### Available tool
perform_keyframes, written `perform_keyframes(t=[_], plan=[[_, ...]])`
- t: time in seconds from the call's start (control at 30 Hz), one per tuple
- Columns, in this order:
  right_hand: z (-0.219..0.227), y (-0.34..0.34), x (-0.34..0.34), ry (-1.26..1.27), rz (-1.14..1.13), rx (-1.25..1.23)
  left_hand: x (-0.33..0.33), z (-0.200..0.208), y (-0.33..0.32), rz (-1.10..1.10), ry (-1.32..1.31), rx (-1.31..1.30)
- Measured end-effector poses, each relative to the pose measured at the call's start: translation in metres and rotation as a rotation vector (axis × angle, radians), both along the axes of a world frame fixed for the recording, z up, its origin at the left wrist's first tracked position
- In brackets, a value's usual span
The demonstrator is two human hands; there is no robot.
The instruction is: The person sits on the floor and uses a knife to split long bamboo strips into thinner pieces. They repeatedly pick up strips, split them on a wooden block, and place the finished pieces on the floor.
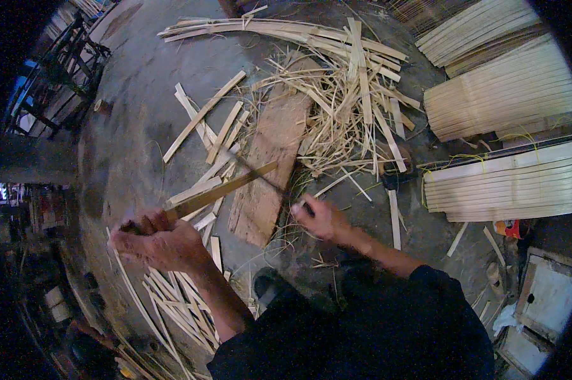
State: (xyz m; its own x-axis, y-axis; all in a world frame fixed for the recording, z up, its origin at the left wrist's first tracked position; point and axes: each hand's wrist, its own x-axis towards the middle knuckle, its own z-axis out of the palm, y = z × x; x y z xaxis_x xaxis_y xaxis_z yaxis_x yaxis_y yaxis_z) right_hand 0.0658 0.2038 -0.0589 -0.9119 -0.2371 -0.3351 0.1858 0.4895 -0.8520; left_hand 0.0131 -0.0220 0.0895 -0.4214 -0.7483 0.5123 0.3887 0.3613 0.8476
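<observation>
My left hand is closed around one end of a flat bamboo strip. The strip's far end reaches over a worn wooden board lying on the floor. In my right hand is the handle of a knife, mostly covered by the fingers. Its long dark blade, slightly blurred, points away to the left and crosses the strip near its far end. Whether the edge bites into the strip, I cannot tell. Curled shavings heap over the board's far end and right side.
Long strips lie beyond the board, and loose pieces are piled by my left forearm. Bundled slat panels stand at the right. A dark metal frame is at the far left. My shoe is close to the board's near end.
</observation>
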Motion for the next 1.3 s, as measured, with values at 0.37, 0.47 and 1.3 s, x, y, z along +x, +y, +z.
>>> perform_keyframes(t=[0.37,0.47,1.3], plan=[[-0.038,0.000,-0.017,0.126,-0.129,0.073,-0.004,0.031,0.015,-0.170,0.071,0.294],[0.046,-0.014,0.007,0.122,-0.011,-0.036,0.000,0.014,0.021,-0.199,0.090,0.304],[-0.082,-0.007,0.010,-0.295,-0.233,-0.309,-0.022,-0.147,0.009,-0.638,-0.432,0.005]])
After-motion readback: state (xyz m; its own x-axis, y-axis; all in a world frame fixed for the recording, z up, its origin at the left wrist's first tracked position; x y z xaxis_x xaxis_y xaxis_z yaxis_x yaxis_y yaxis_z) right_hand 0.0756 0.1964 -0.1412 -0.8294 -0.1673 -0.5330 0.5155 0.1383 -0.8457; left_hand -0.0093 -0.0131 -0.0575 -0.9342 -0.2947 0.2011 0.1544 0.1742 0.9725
